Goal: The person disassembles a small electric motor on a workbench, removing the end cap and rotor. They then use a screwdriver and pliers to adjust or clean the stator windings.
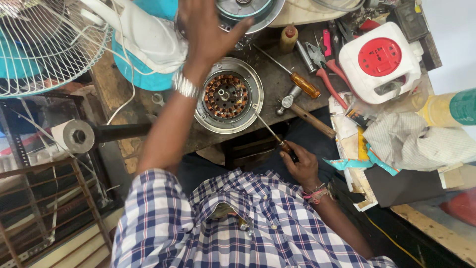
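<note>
Screwdriver (271, 133) is lying in the right hand (300, 164), fingers closing around its handle, tip touching the motor (228, 95) on the bench (277, 82). Left hand (208, 30), fingers spread, is reaching toward a round cover (248, 11) beyond.

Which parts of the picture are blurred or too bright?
Head view: the raised left hand is slightly motion-blurred; the wall at top right is overexposed to near white; the motor stator and the right hand on the screwdriver are sharp under even light.
</note>
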